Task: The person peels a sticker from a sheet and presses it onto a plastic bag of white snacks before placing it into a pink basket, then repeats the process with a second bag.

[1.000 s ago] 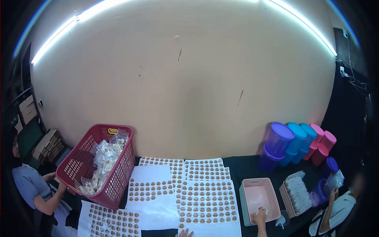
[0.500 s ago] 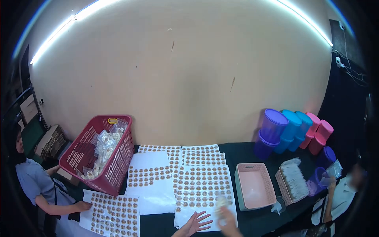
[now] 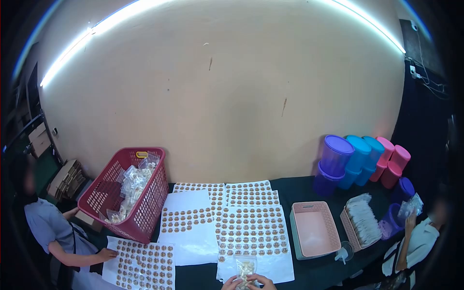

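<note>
Left hand (image 3: 232, 282) and right hand (image 3: 262, 281) are grasping bag (image 3: 246, 260) between them (fingers hiding its base), sheet (image 3: 281, 271) spreading just beyond; ideally both are pressing evenly, keeping its top upright, not crushing white pieces (image 3: 248, 268)

No lettering can be read anywhere, the clear plastic bag (image 3: 246, 265) included; the small round brown labels (image 3: 253, 238), set in rows on white paper sheets (image 3: 276, 267), are too tiny to decipher.
</note>
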`<state>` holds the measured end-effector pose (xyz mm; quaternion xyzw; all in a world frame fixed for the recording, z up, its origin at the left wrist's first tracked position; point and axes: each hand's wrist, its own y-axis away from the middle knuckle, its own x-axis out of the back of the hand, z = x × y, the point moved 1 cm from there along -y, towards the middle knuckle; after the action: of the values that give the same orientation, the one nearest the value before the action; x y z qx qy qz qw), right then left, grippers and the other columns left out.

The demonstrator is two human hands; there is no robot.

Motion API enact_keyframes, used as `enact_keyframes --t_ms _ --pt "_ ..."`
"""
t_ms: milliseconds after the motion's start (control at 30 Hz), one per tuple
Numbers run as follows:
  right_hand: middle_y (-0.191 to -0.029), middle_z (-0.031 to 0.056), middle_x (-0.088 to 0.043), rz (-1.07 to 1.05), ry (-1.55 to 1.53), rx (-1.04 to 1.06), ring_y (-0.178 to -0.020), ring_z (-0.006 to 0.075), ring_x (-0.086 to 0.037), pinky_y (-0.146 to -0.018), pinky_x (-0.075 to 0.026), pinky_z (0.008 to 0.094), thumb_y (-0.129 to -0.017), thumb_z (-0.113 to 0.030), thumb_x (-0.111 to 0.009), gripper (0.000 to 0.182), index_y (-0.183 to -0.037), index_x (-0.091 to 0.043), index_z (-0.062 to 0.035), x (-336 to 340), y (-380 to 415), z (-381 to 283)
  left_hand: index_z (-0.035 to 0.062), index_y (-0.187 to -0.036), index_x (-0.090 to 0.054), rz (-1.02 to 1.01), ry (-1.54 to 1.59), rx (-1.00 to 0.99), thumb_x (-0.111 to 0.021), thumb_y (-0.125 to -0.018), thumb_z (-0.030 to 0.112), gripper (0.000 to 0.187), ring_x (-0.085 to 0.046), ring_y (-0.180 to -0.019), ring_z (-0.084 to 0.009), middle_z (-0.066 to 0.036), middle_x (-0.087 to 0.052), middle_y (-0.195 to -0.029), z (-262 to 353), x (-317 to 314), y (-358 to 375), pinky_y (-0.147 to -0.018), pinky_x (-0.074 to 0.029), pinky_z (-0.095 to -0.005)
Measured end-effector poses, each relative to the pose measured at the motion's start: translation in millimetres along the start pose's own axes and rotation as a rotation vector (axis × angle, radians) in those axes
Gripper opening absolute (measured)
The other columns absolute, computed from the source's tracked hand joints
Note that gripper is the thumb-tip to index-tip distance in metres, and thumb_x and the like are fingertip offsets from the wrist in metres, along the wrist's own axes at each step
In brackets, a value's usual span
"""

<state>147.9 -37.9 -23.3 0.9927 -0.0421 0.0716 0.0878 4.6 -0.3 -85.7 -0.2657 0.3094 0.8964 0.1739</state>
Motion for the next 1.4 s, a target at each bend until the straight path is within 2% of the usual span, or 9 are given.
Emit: enact_keyframes --t_ms 367,500,667,867,900,933,967,1033,1400 --pt "-0.101 0.0102 -0.054 -0.178 -0.215 0.079 -0.095 0.0176 -0.05 -0.076 -0.045 0.028 -0.076 -0.012 -0.06 0.028 -0.1 -0.053 -0.0007 -51.9 -58.6 41.8 0.0041 -0.121 -0.037 0.053 -0.054 -0.159 -0.048 -0.085 0.019 0.04 -0.053 -0.095 -0.0177 -0.01 -0.05 -0.109 46.5 57.4 6.7 -0.075 -0.047 -0.0291" --pt "-0.101 0.0115 -0.05 0.056 0.03 0.228 -0.093 0.0204 -0.05 -0.072 -0.047 0.0285 -0.074 -0.013 -0.063 0.038 -0.106 -0.045 -0.0007 -75.6 -72.1 46.4 0.0023 -0.118 -0.04 0.037 -0.052 -0.203 -0.047 -0.086 0.018 0.036 -0.053 -0.094 -0.0174 -0.01 -0.051 -0.108 74.4 68.4 15.5 -0.076 -0.046 -0.031" --pt "-0.085 0.006 -0.055 -0.207 -0.306 -0.138 -0.076 0.0141 -0.053 -0.067 -0.045 0.0258 -0.078 -0.016 -0.06 0.029 -0.1 -0.05 0.0004 -96.7 -68.8 31.8 0.0009 -0.119 -0.04 -0.044 -0.099 -0.192 -0.046 -0.086 0.019 0.038 -0.053 -0.094 -0.0169 -0.01 -0.052 -0.107 93.8 92.3 22.0 -0.078 -0.045 -0.0312" --pt "-0.073 0.001 -0.053 -0.208 -0.395 -0.114 -0.067 0.0091 -0.048 -0.06 -0.041 0.0231 -0.079 -0.015 -0.058 0.016 -0.088 -0.057 -0.0021 -111.4 -71.3 -13.5 -0.0012 -0.121 -0.036 -0.085 -0.141 0.064 -0.044 -0.086 0.013 0.039 -0.052 -0.096 -0.0179 -0.01 -0.051 -0.109 114.5 118.2 13.6 -0.082 -0.044 -0.0313" --pt "-0.073 0.0011 -0.053 -0.198 -0.424 -0.078 -0.067 0.0093 -0.048 -0.059 -0.04 0.0231 -0.079 -0.014 -0.057 0.014 -0.087 -0.057 -0.0027 -115.8 -69.3 -13.3 -0.0047 -0.117 -0.04 -0.053 -0.14 0.048 -0.046 -0.083 0.011 0.038 -0.052 -0.097 -0.0184 -0.01 -0.051 -0.108 121.0 116.2 17.0 -0.082 -0.044 -0.03" --pt "-0.104 0.0103 -0.055 -0.281 -0.501 -0.227 -0.095 0.0172 -0.053 -0.083 -0.041 0.0278 -0.074 -0.005 -0.061 0.04 -0.11 -0.047 0.0033 -116.4 -80.1 16.8 0.0011 -0.12 -0.04 -0.093 -0.175 0.029 -0.049 -0.083 0.018 0.042 -0.05 -0.101 -0.0185 -0.011 -0.048 -0.113 129.1 115.5 17.5 -0.084 -0.041 -0.032" --pt "-0.1 0.0053 -0.055 -0.238 -0.582 -0.108 -0.09 0.0092 -0.051 -0.078 -0.041 0.0226 -0.078 -0.01 -0.06 0.033 -0.107 -0.049 0.0027 -122.8 -77.0 -3.5 0.0069 -0.122 -0.04 -0.132 -0.207 0.009 -0.052 -0.082 0.024 0.045 -0.047 -0.105 -0.0186 -0.012 -0.045 -0.118 135.9 115.5 17.3 -0.085 -0.039 -0.034" --pt "-0.1 0.0051 -0.056 -0.233 -0.52 -0.05 -0.092 0.0097 -0.051 -0.079 -0.041 0.024 -0.078 -0.006 -0.058 0.035 -0.11 -0.047 0.0032 -125.9 -84.2 -9.2 -0.0004 -0.121 -0.038 -0.146 -0.133 -0.071 -0.049 -0.084 0.016 0.042 -0.052 -0.096 -0.0138 -0.011 -0.05 -0.11 153.9 110.0 17.8 -0.08 -0.043 -0.0238" --pt "-0.081 0.0029 -0.058 -0.245 -0.319 -0.027 -0.071 0.0087 -0.054 -0.065 -0.042 0.0218 -0.081 -0.019 -0.055 0.019 -0.094 -0.056 -0.005 -118.8 -141.2 27.9 -0.0031 -0.105 -0.05 0.082 -0.405 -0.485 -0.054 -0.083 0.026 0.036 -0.053 -0.083 -0.0098 -0.006 -0.058 -0.095 171.9 135.1 16.2 -0.074 -0.043 -0.024"
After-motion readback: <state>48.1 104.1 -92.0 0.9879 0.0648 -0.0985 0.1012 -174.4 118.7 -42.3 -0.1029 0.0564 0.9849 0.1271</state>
